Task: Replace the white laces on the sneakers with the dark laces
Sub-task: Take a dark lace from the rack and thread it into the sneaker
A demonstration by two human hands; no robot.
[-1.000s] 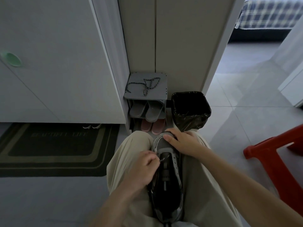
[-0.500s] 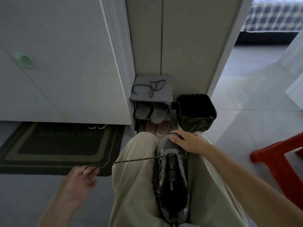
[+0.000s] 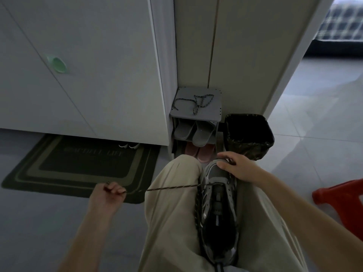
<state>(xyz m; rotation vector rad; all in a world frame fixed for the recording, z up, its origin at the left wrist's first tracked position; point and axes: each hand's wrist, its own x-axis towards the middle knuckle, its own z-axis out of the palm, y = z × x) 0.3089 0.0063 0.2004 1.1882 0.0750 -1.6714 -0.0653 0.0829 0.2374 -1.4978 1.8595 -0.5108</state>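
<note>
A sneaker (image 3: 218, 213) lies wedged between the person's legs (image 3: 170, 222), toe pointing away. The left hand (image 3: 107, 195), fingers curled tight round the dark lace (image 3: 172, 187), draws it taut sideways from a front eyelet while the right hand (image 3: 238, 167) grips the toe. A hard tug risks running the lace's far end clean through the eyelet, or dragging the shoe off the lap. Beyond, the second dark lace (image 3: 193, 101) waits on the shoe rack (image 3: 214, 112).

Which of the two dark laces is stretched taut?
The dark lace running from the sneaker on the lap to the left hand, which pinches it; the other lace lies slack on the shoe rack.
</note>
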